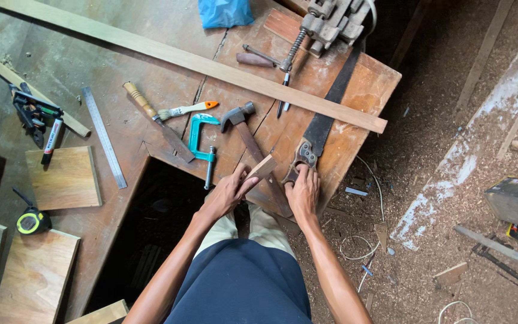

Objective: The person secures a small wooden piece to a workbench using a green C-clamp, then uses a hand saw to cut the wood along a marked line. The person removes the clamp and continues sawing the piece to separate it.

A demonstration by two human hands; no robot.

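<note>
My left hand point(228, 193) grips a small flat wooden block point(261, 168) at the near edge of the wooden workbench point(121, 72). My right hand point(303, 191) rests on the handle of a hand saw point(325, 117), whose dark blade runs away up the bench toward a metal vise point(331, 21). A claw hammer point(248, 135) lies between my hands, its handle passing under the block. A teal C-clamp point(202, 144) sits just left of my left hand.
A long wooden strip point(187, 60) crosses the bench diagonally. A chisel point(151, 117), brush point(186, 110), steel ruler point(104, 137), marker point(51, 141), tape measure point(32, 222) and wood boards point(64, 178) lie to the left. A dark gap point(151, 240) opens in the bench. Sawdust covers the floor at right.
</note>
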